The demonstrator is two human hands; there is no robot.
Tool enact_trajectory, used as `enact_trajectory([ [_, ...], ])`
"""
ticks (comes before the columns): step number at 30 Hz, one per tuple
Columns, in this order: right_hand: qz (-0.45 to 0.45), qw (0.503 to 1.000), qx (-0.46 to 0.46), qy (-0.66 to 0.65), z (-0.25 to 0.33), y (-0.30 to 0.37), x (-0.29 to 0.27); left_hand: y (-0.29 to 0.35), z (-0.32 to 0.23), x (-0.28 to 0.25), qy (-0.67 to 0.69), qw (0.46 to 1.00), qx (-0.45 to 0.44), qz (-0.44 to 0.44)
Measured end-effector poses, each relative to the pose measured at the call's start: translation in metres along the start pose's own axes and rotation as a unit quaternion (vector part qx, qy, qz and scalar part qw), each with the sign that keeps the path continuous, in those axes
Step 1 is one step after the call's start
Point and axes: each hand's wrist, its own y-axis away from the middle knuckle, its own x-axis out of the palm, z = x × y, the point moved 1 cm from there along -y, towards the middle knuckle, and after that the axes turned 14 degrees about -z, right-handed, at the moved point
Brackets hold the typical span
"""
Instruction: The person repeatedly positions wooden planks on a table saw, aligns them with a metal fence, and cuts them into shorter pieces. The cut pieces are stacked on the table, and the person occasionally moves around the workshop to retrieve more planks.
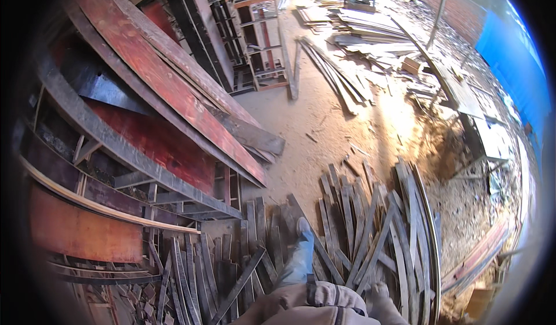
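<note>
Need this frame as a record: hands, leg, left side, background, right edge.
left hand: not in view
right hand: low in frame, near long wooden strips; grip and contact unclear
leg: blue trouser leg, foot among the strips
left side: long red-faced boards slanting beside dark wooden framing
background: flat board piles
right edge: blue sheeting

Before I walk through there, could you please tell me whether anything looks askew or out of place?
Yes: the loose grey wooden strips right of the person's shoe look askew; several cross over others at an angle instead of lying parallel, so the pile seems untidy.
</note>
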Motion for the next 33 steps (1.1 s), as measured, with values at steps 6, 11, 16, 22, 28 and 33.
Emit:
enact_trajectory([
  [6,0.174,0.936,0.262,-0.157,-0.03,-0.011,0.04,-0.109,-0.092,-0.073,-0.154,0.986,0.051,0.027],
  [11,0.096,0.911,0.303,-0.264,0.007,-0.139,0.038,-0.26,-0.245,-0.101,0.194,0.971,-0.109,0.092],
  [16,0.088,0.72,0.498,-0.474,0.025,-0.312,0.032,-0.376,-0.425,-0.071,0.117,0.991,-0.026,-0.055],
  [22,0.143,0.815,0.427,-0.365,0.004,-0.539,0.021,-0.467,-0.591,-0.071,0.234,0.92,-0.149,0.277],
  [28,0.006,0.793,0.399,-0.461,-0.038,-0.757,-0.16,-0.51,-0.71,-0.01,-0.216,0.93,0.289,0.071],
  [33,-0.108,0.686,0.438,-0.571,-0.071,-0.897,-0.283,-0.58,-0.843,0.061,-0.275,0.934,0.202,0.105],
])
